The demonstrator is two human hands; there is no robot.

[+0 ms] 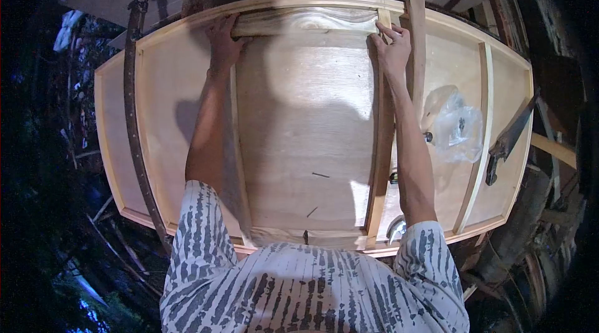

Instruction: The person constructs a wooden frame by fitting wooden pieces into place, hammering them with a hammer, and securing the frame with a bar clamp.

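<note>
While both arms reach toward the far rail (268, 2) of a wooden frame, the left hand (222, 41) is at the left end of a grained board (306, 19), the right hand (394, 47) at its right end. Cannot tell whether either is closed on it. Board lies between the hands, along the rail. Nearer the wearer than the grip: two nails (321, 175) on the panel (306, 102). Right of the right hand: plastic bag (460, 130), handsaw (513, 136) farther out. Left of the left hand: dark metal bar (130, 77).
</note>
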